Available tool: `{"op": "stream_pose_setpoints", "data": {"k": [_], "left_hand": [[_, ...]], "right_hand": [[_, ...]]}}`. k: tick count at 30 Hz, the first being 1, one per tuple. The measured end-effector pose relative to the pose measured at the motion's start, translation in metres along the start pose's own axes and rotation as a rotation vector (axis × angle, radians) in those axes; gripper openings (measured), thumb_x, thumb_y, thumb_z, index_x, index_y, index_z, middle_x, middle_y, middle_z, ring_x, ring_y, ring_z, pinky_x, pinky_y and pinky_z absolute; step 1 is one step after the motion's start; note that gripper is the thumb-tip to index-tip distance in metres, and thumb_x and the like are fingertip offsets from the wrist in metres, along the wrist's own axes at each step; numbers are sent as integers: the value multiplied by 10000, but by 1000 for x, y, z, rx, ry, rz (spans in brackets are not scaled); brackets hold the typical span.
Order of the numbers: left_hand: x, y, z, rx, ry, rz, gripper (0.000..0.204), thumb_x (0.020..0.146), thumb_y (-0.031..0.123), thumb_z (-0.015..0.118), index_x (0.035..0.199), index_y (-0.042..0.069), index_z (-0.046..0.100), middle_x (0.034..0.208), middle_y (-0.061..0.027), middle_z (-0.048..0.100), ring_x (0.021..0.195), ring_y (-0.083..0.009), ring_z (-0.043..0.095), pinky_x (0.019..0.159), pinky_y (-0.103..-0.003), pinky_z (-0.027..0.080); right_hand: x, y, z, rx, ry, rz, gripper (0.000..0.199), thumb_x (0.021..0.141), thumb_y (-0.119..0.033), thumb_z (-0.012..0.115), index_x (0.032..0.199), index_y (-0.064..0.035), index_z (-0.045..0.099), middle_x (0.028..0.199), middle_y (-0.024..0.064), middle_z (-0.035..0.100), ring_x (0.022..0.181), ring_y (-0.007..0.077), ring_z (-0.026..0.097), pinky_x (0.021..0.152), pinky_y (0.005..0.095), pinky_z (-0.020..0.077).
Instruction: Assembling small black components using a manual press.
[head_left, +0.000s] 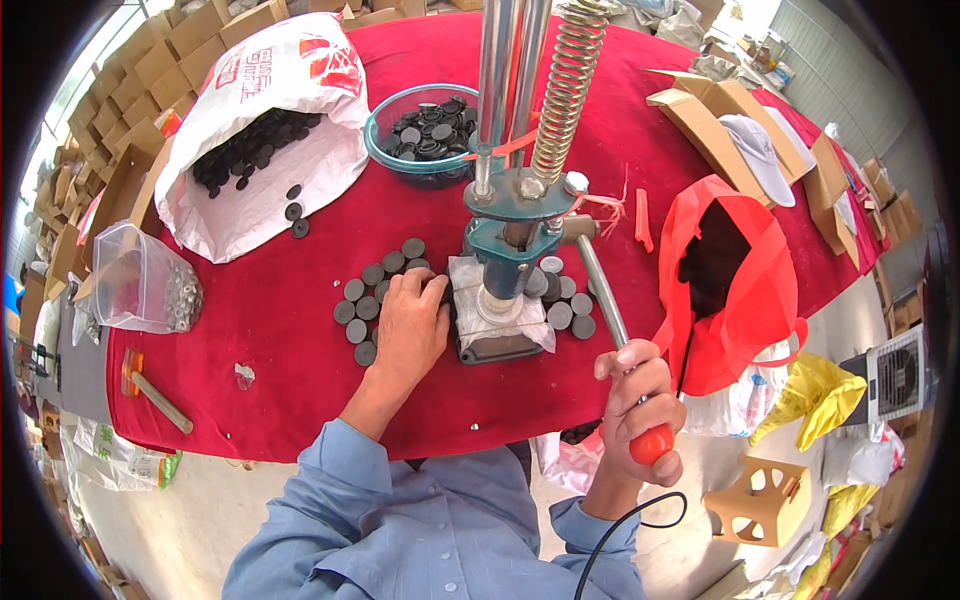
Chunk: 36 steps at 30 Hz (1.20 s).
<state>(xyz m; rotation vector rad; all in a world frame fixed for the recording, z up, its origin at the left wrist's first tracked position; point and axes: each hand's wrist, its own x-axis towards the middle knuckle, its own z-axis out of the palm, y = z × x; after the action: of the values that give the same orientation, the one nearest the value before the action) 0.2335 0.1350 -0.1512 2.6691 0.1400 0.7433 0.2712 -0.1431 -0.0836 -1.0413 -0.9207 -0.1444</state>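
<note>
A hand-operated lever press (512, 225) with a green body, chrome columns and a coil spring stands upright on the red-covered table. My right hand (645, 410) is closed around its metal lever (603, 285), just above the red knob (651, 445). Left of the press base, my left hand (408, 318) has bent fingers, with the fingertips at a dark round cap that they partly hide. Several dark round caps (355, 290) lie around that hand. More grey and black caps (560, 315) lie right of the base. White wrapping (480, 290) covers the base under the ram.
Black caps fill a blue-rimmed bowl (372, 125) behind the press and spill from a white sack (330, 185). At the left are a clear tub (125, 275) of small metal parts and a hammer (160, 402). A red bag (765, 270) stands right of the lever.
</note>
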Motion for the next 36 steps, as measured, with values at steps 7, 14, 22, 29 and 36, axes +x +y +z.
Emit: {"op": "stream_pose_setpoints", "data": {"k": [7,14,22,29,36], "left_hand": [[-8,-4,-6,-66,-24,-41,396,793,71,816,1186,83,766,1061,-94,708,1024,-314,621,903,-428,520],[-7,27,-17,-357,97,-103,529,781,143,894,1245,24,671,1030,-123,730,815,-260,673,723,-401,563],[-6,37,-4,-454,94,-54,637,773,151,915,1313,19,603,1005,-122,727,790,-250,658,704,-388,564],[1,37,-11,-361,25,-42,647,764,126,927,1313,11,605,1044,-116,740,775,-196,648,708,-339,568],[11,45,-17,-406,-114,-59,651,764,84,900,1312,20,554,1037,-135,711,898,-284,673,783,-412,567]], "right_hand": [[18,-10,3,-20,14,-8,553,921,-621,531,706,-112,538,801,85,523,1072,311,499,769,457,443],[54,-23,-2,-56,-79,-50,600,945,-614,503,721,-67,610,701,84,574,774,280,526,796,427,453],[93,-32,3,-75,-118,-16,669,989,-640,392,701,-58,558,691,101,536,728,279,501,737,424,443],[103,-34,5,-37,-116,50,690,996,-678,316,702,-86,515,707,100,499,748,282,488,725,417,418],[103,-35,3,-29,-137,81,666,1000,-673,296,705,-108,491,730,99,480,811,300,499,756,416,404]]}}
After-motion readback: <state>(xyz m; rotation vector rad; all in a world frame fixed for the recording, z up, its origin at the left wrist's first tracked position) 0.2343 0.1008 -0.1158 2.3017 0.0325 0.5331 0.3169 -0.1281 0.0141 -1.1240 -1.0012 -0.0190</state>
